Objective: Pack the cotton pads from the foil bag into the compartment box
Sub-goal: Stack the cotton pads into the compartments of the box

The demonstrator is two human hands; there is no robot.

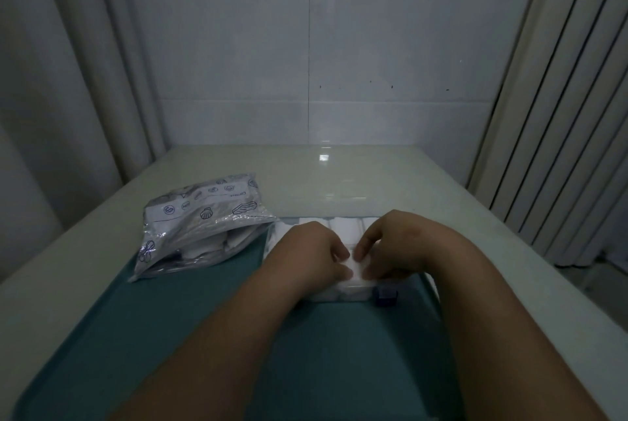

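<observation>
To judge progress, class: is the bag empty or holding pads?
Holding pads: white ones show through the clear front of the bag.

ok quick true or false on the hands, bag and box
1. The left hand and right hand both pinch a pad over the box. True.
2. The bag lies right of the box. False: it lies left of it.
3. The bag is empty. False: white pads show inside it.
4. The box sits on a teal tray. True.
</observation>
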